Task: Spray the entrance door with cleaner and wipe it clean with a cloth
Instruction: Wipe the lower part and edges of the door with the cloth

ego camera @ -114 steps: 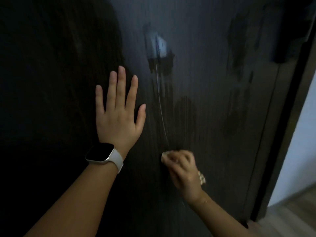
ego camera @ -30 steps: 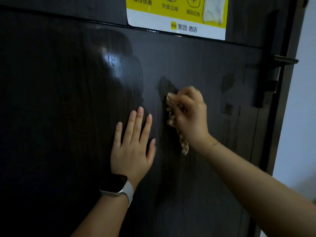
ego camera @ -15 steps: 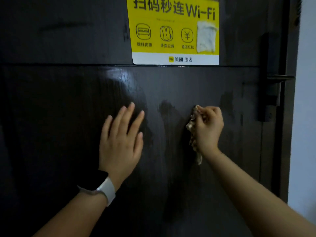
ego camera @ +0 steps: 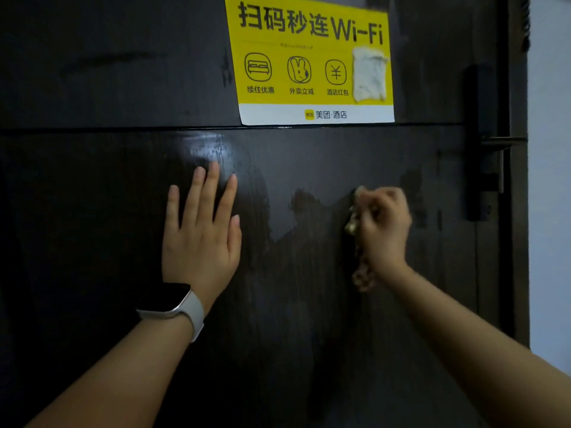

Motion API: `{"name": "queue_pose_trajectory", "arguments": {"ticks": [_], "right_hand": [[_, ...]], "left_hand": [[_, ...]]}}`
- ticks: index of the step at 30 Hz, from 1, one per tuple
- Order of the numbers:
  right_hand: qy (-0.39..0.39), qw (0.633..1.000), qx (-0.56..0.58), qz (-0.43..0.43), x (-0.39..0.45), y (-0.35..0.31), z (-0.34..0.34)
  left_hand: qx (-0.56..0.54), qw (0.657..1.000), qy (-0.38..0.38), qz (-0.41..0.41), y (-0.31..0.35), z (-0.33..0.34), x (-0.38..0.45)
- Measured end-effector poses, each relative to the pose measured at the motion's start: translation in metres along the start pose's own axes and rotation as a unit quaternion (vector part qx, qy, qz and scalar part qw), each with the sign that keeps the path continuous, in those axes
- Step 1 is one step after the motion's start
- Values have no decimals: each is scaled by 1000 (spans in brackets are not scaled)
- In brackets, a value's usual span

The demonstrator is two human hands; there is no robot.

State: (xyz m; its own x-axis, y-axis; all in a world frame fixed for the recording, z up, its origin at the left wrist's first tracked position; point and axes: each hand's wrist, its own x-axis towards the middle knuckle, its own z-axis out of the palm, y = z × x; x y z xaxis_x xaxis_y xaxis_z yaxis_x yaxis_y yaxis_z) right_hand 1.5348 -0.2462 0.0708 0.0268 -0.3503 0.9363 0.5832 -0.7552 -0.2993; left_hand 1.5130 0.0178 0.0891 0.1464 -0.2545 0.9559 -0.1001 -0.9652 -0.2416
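Left hand (ego camera: 200, 239) lies spread flat on the dark door (ego camera: 92, 196); right hand (ego camera: 383, 223) grips a cloth (ego camera: 360, 267) against its damp patches, below a yellow sticker (ego camera: 312, 57)

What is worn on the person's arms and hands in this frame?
Both forearms are bare, no sleeves in view. The left hand has a smartwatch at its wrist: dark rectangular face, white band. The right hand shows no glove; it is blurred, so small jewellery cannot be judged.
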Motion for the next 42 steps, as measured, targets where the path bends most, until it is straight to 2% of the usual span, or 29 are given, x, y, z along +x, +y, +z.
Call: {"name": "queue_pose_trajectory", "arguments": {"ticks": [2, 3, 5, 6, 9, 10, 11, 13, 15, 17, 18, 20, 22, 24, 26, 27, 29, 31, 33, 34, 36, 39, 42], "right_hand": [[60, 995, -3, 84, 11, -5, 8], [64, 995, -4, 78, 5, -15, 16], [16, 1000, 10, -18, -24, -46, 32], [-37, 995, 21, -87, -41, -62, 36], [-215, 936, 53, -274, -70, -84, 31], [-247, 918, 51, -306, -63, -77, 26], [-246, 916, 38, -316, -51, -65, 22], [-160, 953, 4, -256, -18, -38, 14], [-33, 994, -15, -99, 17, -16, 4], [40, 999, -17, 26, 38, -9, 6], [59, 997, -19, 41, 41, -15, 12], [53, 999, -5, -12, 32, -42, 30], [-5, 992, 23, -126, 13, -75, 47], [-90, 967, 41, -236, -3, -98, 52], [-149, 940, 39, -306, 3, -88, 45], [-151, 939, 26, -308, 12, -76, 40], [-91, 967, -15, -237, 33, -44, 28], [-3, 996, -24, -81, 54, -20, 16], [42, 997, -9, 64, 70, -13, 16], [55, 994, -3, 94, 74, -20, 21], [59, 996, 14, 68, 72, -49, 37], [21, 997, 47, -66, 52, -106, 67], [-38, 985, 65, -155, 38, -140, 80]], "left_hand": [[0, 1000, 1, 2, 0, 1, 0], [-1, 1000, 1, 0, 0, 1, 0], [-1, 1000, 3, -2, 0, 2, -1], [-1, 1000, 5, -1, 0, 1, -1], [0, 1000, 6, 1, 0, 0, -1], [-2, 1000, 6, 1, 0, -1, -1], [-4, 1000, 8, 1, 0, -1, 0], [-5, 1000, 8, 0, 0, -1, 0], [-4, 1000, 10, -1, 0, 1, 0], [-4, 1000, 11, 2, 0, 2, -1], [-3, 1000, 11, 4, -1, 2, 0], [-2, 1000, 10, 4, -1, 1, 0], [-4, 1000, 10, 1, -1, 1, 0], [-5, 1000, 12, 2, 0, 0, -1], [-5, 1000, 14, 3, 0, 0, -1], [-6, 1000, 16, 2, -1, 0, -1], [-4, 1000, 21, 3, -1, 1, 0], [-2, 1000, 22, 5, -1, 2, -1], [-1, 1000, 22, 4, -1, 2, -1], [-2, 1000, 22, 4, 0, 2, 0], [-4, 1000, 23, 4, 0, 2, 0], [-5, 1000, 23, 3, -1, 2, 0], [5, 1000, 30, 5, -1, 3, -1]]}}
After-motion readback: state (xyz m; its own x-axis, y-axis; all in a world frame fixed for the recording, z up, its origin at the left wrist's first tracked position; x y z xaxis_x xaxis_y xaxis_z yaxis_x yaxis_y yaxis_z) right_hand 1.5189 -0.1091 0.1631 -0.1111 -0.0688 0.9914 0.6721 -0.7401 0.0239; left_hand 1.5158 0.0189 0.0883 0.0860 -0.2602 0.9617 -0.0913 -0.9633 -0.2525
